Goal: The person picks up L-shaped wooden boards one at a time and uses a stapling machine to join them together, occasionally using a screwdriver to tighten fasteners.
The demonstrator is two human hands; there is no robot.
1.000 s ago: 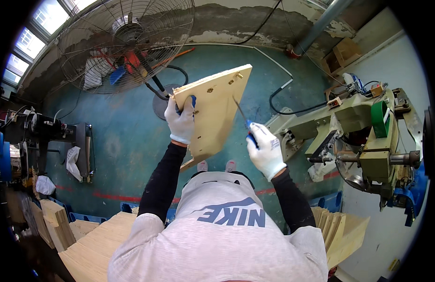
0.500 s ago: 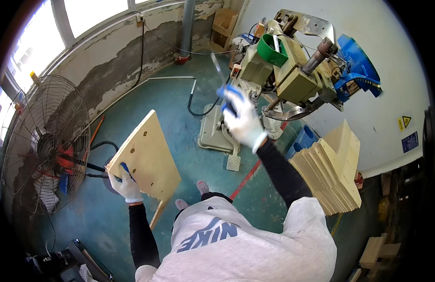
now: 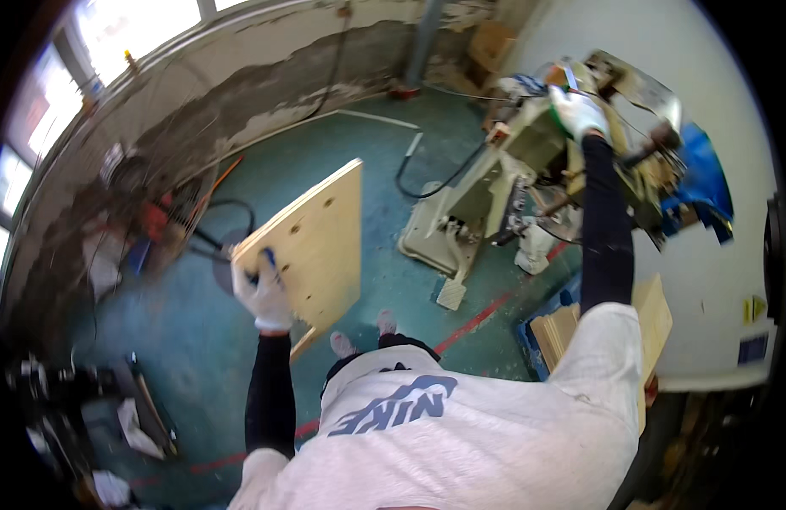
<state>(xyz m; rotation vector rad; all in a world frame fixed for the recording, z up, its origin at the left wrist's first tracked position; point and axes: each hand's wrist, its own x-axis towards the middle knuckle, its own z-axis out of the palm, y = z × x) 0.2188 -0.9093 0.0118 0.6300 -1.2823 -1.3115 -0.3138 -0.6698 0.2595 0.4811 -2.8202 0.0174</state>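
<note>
My left hand [image 3: 263, 293], in a white glove with blue on the palm side, grips a flat plywood board [image 3: 320, 246] by its left edge. The board stands tilted in the air and has several small dark holes or inserts in its face. At the upper right, my gloved right hand [image 3: 580, 112] is over the green bowl [image 3: 560, 119] on the machine [image 3: 533, 153] and hides most of it. A small blue-and-white piece sticks up at its curled fingers; blur keeps me from telling what it is.
Stacked plywood pieces [image 3: 652, 314] stand at the right, partly behind my sleeve, beside a blue crate [image 3: 529, 344]. A foot pedal [image 3: 451, 293] sits below the machine. A blurred floor fan [image 3: 125, 170] and black hoses [image 3: 231, 204] are on the left.
My right hand has moved up and right to the green bowl; the thin, long tool it held is no longer plainly visible. The view has shifted, and my left hand still holds the board.
</note>
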